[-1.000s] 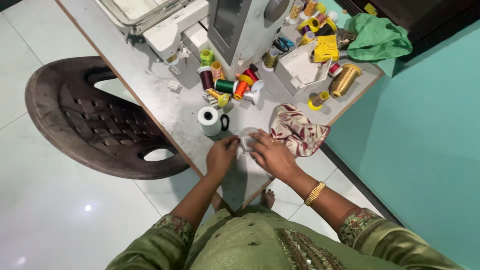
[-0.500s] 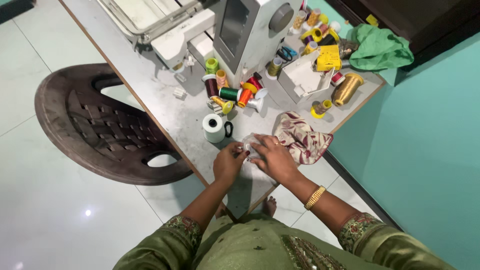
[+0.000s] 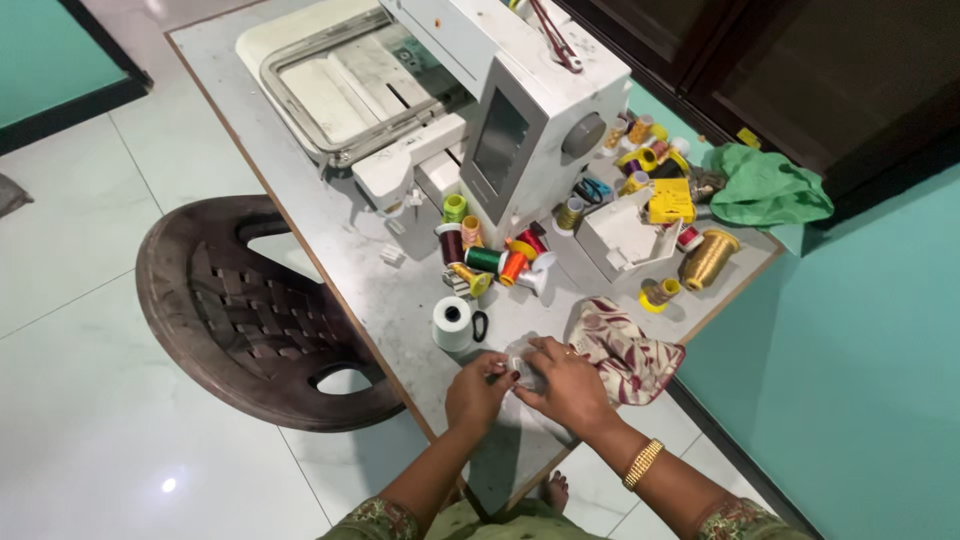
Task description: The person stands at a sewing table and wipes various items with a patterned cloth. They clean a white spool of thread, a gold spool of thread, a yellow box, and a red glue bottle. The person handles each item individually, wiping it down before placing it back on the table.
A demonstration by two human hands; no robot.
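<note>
Small clear packet [image 3: 524,362] at the near edge of the grey worktop [image 3: 330,240], pinched between both hands. Left hand [image 3: 478,388] closed, fingertips gripping the packet's left side; right hand [image 3: 562,382] curled over its right side, fingers bent, pressing it down. Contents of the packet too small to make out (looks translucent, crumpled).

Just left of the hands: white spool [image 3: 452,322] upright, a small black ring touching it. Just right: patterned cloth [image 3: 625,350], cream and maroon, bunched at the worktop edge. Gold bangle [image 3: 642,463] on the right wrist.

Further back: cluster of thread spools [image 3: 487,258], green, orange, maroon, yellow, lying at mixed angles in front of the white machine [image 3: 520,110]. Gold cone [image 3: 708,258] near the right edge, yellow card [image 3: 670,200] behind it, green cloth [image 3: 765,187] at the far corner. Brown chair [image 3: 250,320] beside the worktop on the left. Items behind the machine partly hidden.
</note>
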